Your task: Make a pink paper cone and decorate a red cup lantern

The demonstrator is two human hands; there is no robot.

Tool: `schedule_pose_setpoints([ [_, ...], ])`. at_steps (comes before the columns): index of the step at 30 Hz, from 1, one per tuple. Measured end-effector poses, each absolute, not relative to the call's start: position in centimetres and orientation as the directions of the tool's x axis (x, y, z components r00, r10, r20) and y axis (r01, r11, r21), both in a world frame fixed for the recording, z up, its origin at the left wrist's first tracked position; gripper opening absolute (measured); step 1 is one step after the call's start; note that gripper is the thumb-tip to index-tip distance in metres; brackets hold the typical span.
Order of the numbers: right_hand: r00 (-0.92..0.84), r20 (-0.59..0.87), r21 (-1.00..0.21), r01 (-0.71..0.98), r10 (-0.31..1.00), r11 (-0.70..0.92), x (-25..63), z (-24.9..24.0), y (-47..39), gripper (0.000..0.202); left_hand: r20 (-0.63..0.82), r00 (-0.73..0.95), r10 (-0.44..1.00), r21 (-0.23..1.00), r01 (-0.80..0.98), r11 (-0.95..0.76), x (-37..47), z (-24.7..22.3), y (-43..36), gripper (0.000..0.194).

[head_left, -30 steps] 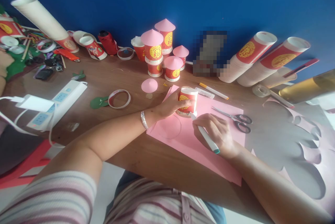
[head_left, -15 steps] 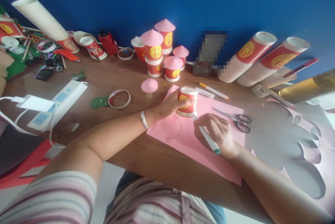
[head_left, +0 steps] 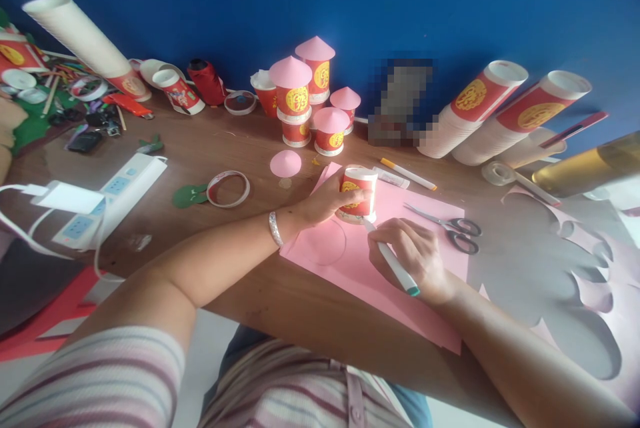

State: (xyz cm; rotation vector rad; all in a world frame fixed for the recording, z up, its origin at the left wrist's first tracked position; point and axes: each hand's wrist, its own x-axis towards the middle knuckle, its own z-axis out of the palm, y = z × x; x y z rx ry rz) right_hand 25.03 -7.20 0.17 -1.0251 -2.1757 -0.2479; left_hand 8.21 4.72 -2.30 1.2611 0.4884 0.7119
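Observation:
My left hand (head_left: 325,201) is wrapped round a red paper cup (head_left: 361,181) with a gold print, which stands upside down on a pink paper sheet (head_left: 400,288). In my right hand (head_left: 407,251) is a white marker (head_left: 395,265) with a green end, its tip at the cup's lower rim. A faint drawn circle shows on the paper to the left of my right hand. Scissors (head_left: 453,228) with dark handles lie partly on the sheet, to the right. Beyond the cup are a white tube (head_left: 391,178) and a yellow-and-white marker (head_left: 409,173).
Several cups with pink cone tops (head_left: 291,75) stand near the blue wall. Stacked paper cups (head_left: 475,108) lean at the back right, near a tape roll (head_left: 497,173). Cut pink scraps (head_left: 620,308) lie far right. A power strip (head_left: 113,198) and a paper ring (head_left: 229,189) are left.
My right hand and the marker have shifted slightly left along the cup's rim. My left hand and the cup look unmoved.

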Motion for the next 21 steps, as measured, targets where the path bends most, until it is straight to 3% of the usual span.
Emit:
schedule_pose_setpoints([
  [21,-0.420,0.683,-0.115,0.746,0.598,0.656,25.07,0.09,-7.23,0.026,0.052,0.698,0.714,0.968,-0.210,0.135,8.18,-2.21,4.67,0.036],
])
